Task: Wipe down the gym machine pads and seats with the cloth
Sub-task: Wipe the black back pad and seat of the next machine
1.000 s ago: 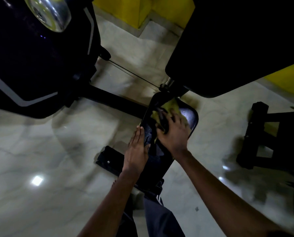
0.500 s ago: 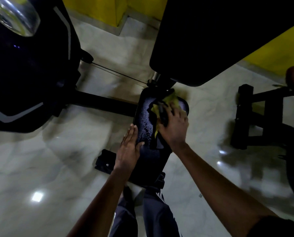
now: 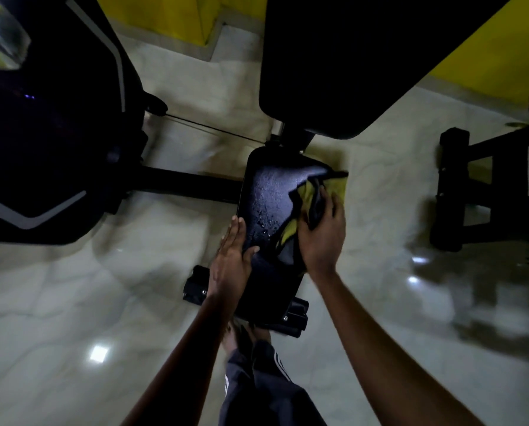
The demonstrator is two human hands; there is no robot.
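- The pale marble floor [image 3: 72,302] filled most of what I saw, glossy, with small bright reflections of lights on it.
- A big black back pad [image 3: 364,56] hung over the upper middle, tilted, with its lower edge just above the far end of the seat.
- A dark machine housing [image 3: 57,133] with grey stripes took up the left side, and a black bar ran along the floor from it toward the seat.
- A yellow wall [image 3: 164,13] showed behind the housing and the pad.
- A black metal frame [image 3: 478,192] stood on the floor to the right, well apart from the seat.
- The black seat [image 3: 269,192] lay in the centre, long and narrow, and its top glistened with small droplets.
- The right hand [image 3: 321,238] was on the seat's right side, fingers curled over the cloth and gripping it against the padding.
- The left hand [image 3: 231,259] lay flat and relaxed along the seat's left edge, fingers straight and together, thumb resting on the top surface, holding nothing.
- The cloth [image 3: 338,182], yellow with dark patches, sat bunched under the right hand at the seat's far right corner, part of it reaching past the edge.
- A thin cable [image 3: 207,126] ran from the housing to the post under the back pad.
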